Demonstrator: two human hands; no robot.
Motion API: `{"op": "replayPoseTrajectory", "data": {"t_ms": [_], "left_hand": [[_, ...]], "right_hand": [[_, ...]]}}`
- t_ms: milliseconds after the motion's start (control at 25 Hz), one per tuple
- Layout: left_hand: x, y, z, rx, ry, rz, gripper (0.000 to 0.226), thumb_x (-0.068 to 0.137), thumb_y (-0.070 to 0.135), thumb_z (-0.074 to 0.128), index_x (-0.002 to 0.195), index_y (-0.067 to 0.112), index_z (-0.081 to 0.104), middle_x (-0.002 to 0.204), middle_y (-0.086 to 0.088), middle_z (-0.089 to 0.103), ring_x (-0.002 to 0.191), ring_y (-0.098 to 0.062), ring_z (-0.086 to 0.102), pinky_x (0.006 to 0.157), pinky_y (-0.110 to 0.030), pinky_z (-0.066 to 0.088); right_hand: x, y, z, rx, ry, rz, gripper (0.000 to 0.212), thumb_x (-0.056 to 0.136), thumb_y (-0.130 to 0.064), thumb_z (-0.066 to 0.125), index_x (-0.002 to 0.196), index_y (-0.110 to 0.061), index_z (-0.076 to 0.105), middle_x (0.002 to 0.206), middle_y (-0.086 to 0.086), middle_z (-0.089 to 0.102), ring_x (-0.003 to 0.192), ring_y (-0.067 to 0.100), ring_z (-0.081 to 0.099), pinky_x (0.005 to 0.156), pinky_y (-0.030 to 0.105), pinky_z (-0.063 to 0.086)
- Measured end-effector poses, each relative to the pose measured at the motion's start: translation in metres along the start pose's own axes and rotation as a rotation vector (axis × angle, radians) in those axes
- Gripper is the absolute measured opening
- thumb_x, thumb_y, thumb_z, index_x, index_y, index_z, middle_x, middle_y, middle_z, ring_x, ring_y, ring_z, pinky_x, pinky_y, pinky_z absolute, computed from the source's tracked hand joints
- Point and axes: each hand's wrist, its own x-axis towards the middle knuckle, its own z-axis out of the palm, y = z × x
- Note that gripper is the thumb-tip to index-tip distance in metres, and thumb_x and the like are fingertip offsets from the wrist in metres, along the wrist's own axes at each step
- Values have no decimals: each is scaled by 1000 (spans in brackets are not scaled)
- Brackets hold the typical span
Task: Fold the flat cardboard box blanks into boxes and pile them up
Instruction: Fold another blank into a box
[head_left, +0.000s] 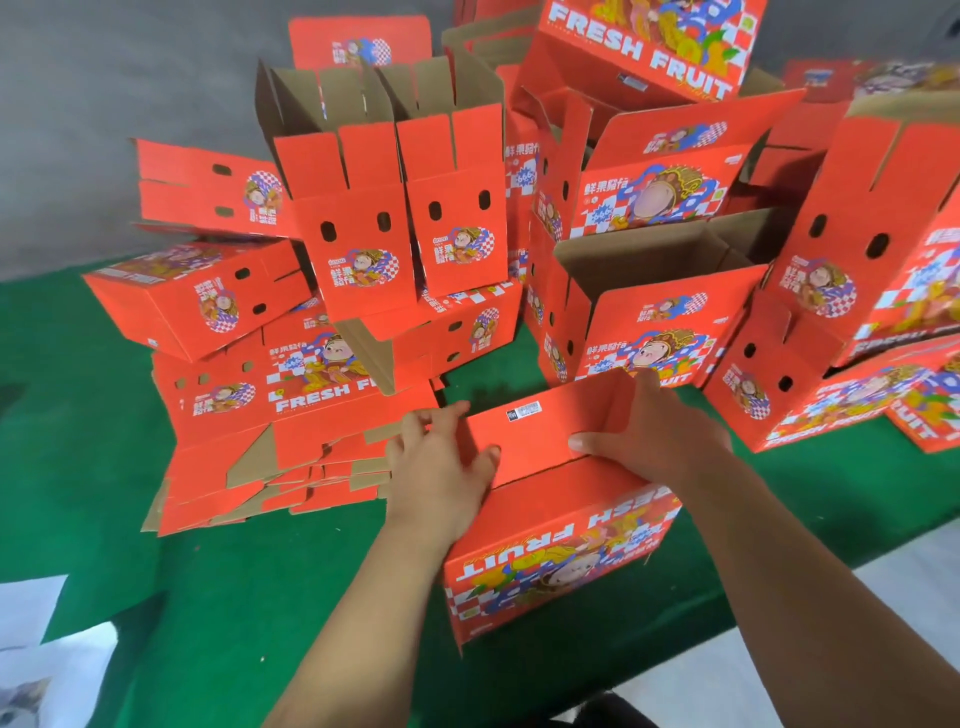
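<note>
The box (561, 551) you are folding sits nearest you on the green tabletop (249, 597), bottom flaps up. Light, stiff cardboard like this should crease only along its scores, so press near the flap edges. Your left hand (441, 462) lies with fingers spread flat on the left flap; your right hand (660, 431) curls over the far flap, thumb pinching it. Flat blanks (291, 467) lie left; folded boxes (649, 291) pile beyond.

Both hands, left (441, 457) and right (657, 431), rest on a box (561, 551) on the tabletop (234, 597). Flat blanks (291, 462) lie left of the hands. Folded boxes (395, 208) are piled behind and to the right.
</note>
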Motion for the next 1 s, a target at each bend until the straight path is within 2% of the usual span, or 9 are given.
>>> {"op": "replayPoseTrajectory", "data": {"t_ms": [120, 280, 400, 480, 560, 640, 720, 840, 1000], "left_hand": [[-2, -6, -4, -588, 47, -247, 45, 97, 51, 63, 138, 32, 56, 141, -8, 48, 133, -25, 50, 113, -40, 40], [-10, 3, -10, -715, 91, -146, 37, 104, 53, 48, 91, 21, 61, 87, 5, 67, 82, -16, 58, 79, -37, 47], [-6, 6, -15, -838, 279, 118, 25, 107, 22, 51, 126, 25, 68, 118, 12, 71, 112, -3, 64, 99, -23, 47], [-2, 11, -23, -1147, 267, 91, 64, 93, 14, 57, 152, 36, 46, 141, 14, 61, 129, -1, 58, 110, -25, 43], [5, 5, -33, -1332, 98, -176, 80, 80, 22, 63, 153, 43, 39, 127, 10, 68, 111, -11, 70, 97, -36, 53], [6, -1, -46, -1325, -300, -448, 52, 81, 43, 65, 130, 24, 69, 98, -7, 77, 77, -24, 75, 75, -38, 61], [0, -10, -46, -1310, -498, -467, 46, 90, 50, 67, 116, 14, 77, 103, -17, 78, 77, -28, 77, 69, -41, 63], [-2, -17, -39, -1315, -367, -253, 54, 85, 21, 81, 135, 15, 63, 119, -18, 74, 87, -26, 78, 69, -38, 63], [3, -3, -44, -1329, -246, -45, 58, 86, 11, 71, 141, 22, 58, 128, -16, 71, 92, -27, 77, 71, -38, 63]], "right_hand": [[-4, 6, -7, 232, -51, 2, 120, 69, -99, 45, 156, -19, 26, 155, 6, 48, 138, 32, 51, 111, 49, 42], [-10, 1, -35, 383, 14, 21, 123, 69, -103, 30, 156, -16, 26, 158, 12, 44, 144, 35, 43, 109, 46, 34], [-18, 1, -58, 570, 143, 63, 110, 66, -106, 25, 128, -18, 47, 133, 6, 59, 119, 26, 58, 94, 44, 41], [-27, 0, -62, 712, 222, 50, 76, 73, -96, 39, 96, -24, 50, 99, -6, 58, 87, 8, 54, 71, 37, 35], [-36, -4, -56, 810, 252, 27, 51, 82, -74, 55, 85, -24, 44, 82, -7, 49, 70, 10, 45, 60, 35, 29], [-42, -5, -48, 876, 260, 5, 39, 86, -56, 64, 82, -25, 40, 76, -6, 41, 64, 12, 39, 58, 35, 26], [-50, -4, -48, 948, 290, -2, 33, 75, -51, 65, 85, -25, 47, 77, -3, 46, 60, 5, 46, 59, 34, 32], [-53, 1, -62, 1066, 333, -67, 44, 61, -46, 57, 105, -43, 64, 107, 6, 62, 90, 14, 65, 76, 40, 50], [-53, -1, -81, 1021, 267, -204, 57, 66, -36, 51, 117, -53, 70, 126, 5, 49, 116, 16, 61, 94, 40, 51]]}}
